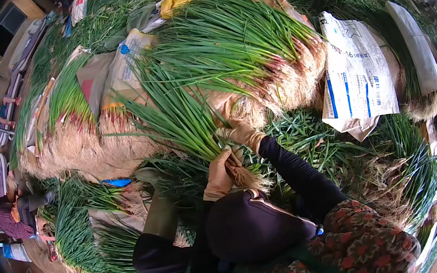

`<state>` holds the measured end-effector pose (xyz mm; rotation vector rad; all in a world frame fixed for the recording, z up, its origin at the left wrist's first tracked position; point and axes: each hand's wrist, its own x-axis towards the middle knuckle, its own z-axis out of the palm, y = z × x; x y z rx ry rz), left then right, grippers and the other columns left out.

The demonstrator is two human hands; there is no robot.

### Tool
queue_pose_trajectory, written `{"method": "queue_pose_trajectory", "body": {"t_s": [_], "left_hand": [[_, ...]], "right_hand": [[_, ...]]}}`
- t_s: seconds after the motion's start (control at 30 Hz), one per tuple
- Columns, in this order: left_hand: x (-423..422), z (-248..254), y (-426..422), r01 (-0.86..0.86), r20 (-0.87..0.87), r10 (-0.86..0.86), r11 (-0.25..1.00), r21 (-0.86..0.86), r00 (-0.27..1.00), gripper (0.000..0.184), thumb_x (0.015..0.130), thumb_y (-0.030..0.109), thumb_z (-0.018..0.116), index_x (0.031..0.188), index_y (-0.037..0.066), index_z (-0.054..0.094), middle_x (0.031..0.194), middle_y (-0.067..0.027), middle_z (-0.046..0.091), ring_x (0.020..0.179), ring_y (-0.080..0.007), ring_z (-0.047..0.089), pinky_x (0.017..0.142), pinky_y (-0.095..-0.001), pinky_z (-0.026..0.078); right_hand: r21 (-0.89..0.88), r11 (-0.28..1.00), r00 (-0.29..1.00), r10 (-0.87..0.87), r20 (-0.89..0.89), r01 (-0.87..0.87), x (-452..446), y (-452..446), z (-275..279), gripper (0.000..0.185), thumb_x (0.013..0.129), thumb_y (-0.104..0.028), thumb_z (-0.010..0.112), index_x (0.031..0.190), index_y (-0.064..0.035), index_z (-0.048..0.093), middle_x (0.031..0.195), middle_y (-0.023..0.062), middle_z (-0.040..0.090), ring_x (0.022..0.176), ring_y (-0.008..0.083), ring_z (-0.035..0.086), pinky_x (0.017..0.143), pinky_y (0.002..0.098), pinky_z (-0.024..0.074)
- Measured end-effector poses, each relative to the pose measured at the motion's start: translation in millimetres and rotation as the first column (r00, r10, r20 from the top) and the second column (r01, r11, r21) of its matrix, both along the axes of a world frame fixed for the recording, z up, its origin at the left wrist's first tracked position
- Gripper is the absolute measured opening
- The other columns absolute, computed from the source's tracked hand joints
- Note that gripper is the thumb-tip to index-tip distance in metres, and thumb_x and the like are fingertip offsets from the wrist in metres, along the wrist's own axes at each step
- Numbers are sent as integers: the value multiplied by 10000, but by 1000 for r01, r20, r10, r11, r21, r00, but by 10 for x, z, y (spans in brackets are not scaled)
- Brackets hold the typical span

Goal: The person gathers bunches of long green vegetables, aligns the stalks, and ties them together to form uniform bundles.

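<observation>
Fingers of my left hand wrap round the lower stems of a bunch of green onions, close to its pale roots. The bunch lies at centre, leaves fanning toward 10 o'clock, roots pointing to 5. My right hand, at 1 o'clock from the left, touches the stems; whether its fingers close on them I cannot tell. Upper margin: the root fringe of a large onion heap, at 12 to 1 o'clock, near my right hand; toward 11, the bunch's leaves meet the heap's. Outer margin: a printed sack, at 2 o'clock, well apart. Widest room: low loose leaves, at 3 o'clock, between heap and right sleeve.
</observation>
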<state>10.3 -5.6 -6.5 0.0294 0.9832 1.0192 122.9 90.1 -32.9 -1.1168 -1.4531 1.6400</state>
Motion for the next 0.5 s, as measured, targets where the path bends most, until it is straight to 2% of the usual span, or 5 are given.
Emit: {"method": "queue_pose_trajectory", "body": {"t_s": [0.1,0.23,0.33,0.37,0.5], "left_hand": [[-26,-121,-4,86,-76,-81,994,68,994,209,918,238,512,918,54,611,792,-49,612,723,-173,587,675,-300,497],[-28,-231,-11,-14,2,14,998,59,1000,247,900,246,551,750,54,596,682,-44,588,619,-155,540,558,-287,423],[-18,-138,-29,49,-97,-44,997,52,994,276,900,235,548,688,59,572,630,-49,567,582,-157,529,528,-285,404],[-22,-151,-26,58,-108,-51,996,68,993,271,899,229,549,693,54,570,622,-50,564,574,-160,532,527,-282,408],[-16,-73,-12,21,-110,-9,994,104,994,239,909,218,525,763,32,556,620,-58,545,592,-169,541,610,-292,459]], "right_hand": [[79,936,734,214,644,-342,35,106,99,438,822,-389,654,1010,3,610,723,124,612,687,212,570,656,351,462],[127,979,910,95,404,-159,103,8,-38,418,837,-364,624,1078,-23,613,765,135,618,684,251,578,656,336,458],[626,576,755,-24,655,-525,242,121,-582,331,834,-311,612,1013,-33,618,742,135,623,698,265,605,660,343,473],[290,840,741,181,647,-458,190,26,-51,233,827,-262,593,915,-46,603,698,148,614,693,276,617,639,372,486],[460,853,662,-197,723,-247,99,-227,179,174,844,-224,534,849,-55,576,645,170,594,622,296,612,580,416,474]]}}
